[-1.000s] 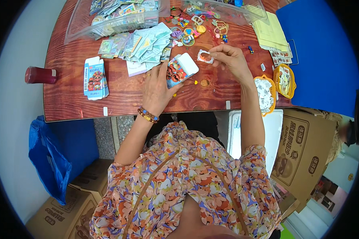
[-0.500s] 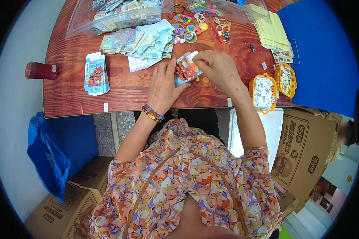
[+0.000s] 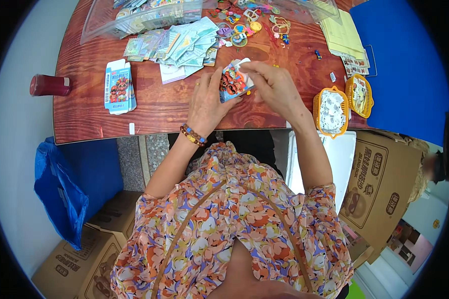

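Left hand [image 3: 206, 103]: fingers bent around the left edge of a box, thumb along its lower right side; grip closed on it. Bead bracelets at the wrist, ring on one finger.

Right hand [image 3: 274, 90]: fingers curled in toward the thumb, fingertips at the box's upper right end; whether they pinch anything cannot be told.

Small blue box [image 3: 232, 82]: tilted, printed with red cartoon figures, white flap at its upper right end; between the hands, above the near part of the tabletop [image 3: 157, 112].

Flattened boxes [image 3: 118, 90]: blue and white, stacked, left of the left hand.

Cards [image 3: 187, 45]: loose, overlapping heap, beyond the left hand.

Clear bin [image 3: 159, 21]: filled with cards, behind the heap.

Trinkets [image 3: 239, 36]: small, multicoloured, scattered right of the cards.

Orange baskets [image 3: 316, 117]: two, side by side, right of the right hand; the nearer filled with white slips.

Yellow sheets [image 3: 340, 35]: piled, far right.

Dark red container [image 3: 51, 85]: cylindrical, at the left edge.
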`<state>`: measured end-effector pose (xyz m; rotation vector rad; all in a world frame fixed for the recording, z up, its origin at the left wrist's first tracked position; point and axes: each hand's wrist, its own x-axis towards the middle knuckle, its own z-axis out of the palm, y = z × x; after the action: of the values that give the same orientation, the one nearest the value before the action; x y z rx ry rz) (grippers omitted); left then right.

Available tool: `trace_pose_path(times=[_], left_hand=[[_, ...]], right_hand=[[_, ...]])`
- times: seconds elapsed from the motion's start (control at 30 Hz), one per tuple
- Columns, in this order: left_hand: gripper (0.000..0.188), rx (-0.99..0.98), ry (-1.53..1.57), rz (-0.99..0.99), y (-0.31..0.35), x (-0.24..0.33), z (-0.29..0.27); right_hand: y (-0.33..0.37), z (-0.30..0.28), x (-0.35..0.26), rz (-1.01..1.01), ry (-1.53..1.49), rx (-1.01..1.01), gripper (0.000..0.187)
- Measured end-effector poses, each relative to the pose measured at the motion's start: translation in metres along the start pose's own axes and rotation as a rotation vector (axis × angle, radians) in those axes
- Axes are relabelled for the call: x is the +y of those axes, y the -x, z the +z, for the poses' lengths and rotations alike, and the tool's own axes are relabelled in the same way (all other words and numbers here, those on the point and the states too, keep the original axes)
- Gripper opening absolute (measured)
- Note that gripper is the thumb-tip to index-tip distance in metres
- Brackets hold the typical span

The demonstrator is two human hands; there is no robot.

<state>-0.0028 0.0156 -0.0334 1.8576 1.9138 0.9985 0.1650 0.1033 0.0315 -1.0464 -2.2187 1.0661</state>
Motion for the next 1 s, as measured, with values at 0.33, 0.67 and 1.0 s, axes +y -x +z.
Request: trace_pose_path(times=[0.33,0.67,1.0], left_hand=[[0.083,-0.006,0.035,0.000,-0.001,0.005,-0.001],[0.082,0.006,-0.004,-0.002,0.001,0.002,-0.003],[0.082,-0.012,-0.020,-0.017,0.001,0.006,-0.001]], right_hand=[[0.000,-0.001,-0.004,-0.183,0.200,0.090,0.024],[-0.003,-0.016,0.011,-0.191,0.307,0.038,0.016],[-0.006,-0.002,0.014,-0.202,0.346,0.150,0.014]])
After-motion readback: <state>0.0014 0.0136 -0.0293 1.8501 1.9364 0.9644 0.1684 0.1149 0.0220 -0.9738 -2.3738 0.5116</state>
